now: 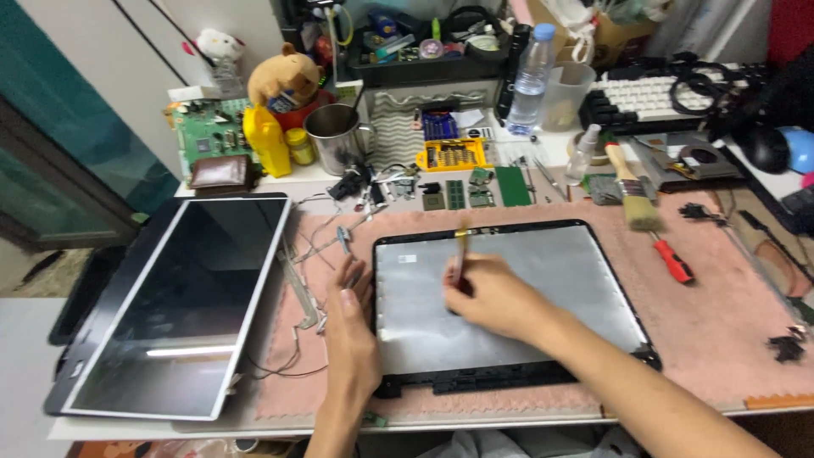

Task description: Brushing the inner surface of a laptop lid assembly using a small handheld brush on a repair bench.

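Head view: two bare hands work on a laptop lid shell lying on a pink mat.
From the left: a detached screen panel (182, 301), then the left hand (349, 326), fingers straight, at the shell's left edge; the grey, black-rimmed lid shell (543, 288); the right hand (492, 297) pinching a thin yellow-tipped tool (459, 250) over it.

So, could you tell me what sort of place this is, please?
Probably a laptop repair bench: an emptied black laptop lid shell, a detached flat screen panel and a yellow tray of screwdriver bits.
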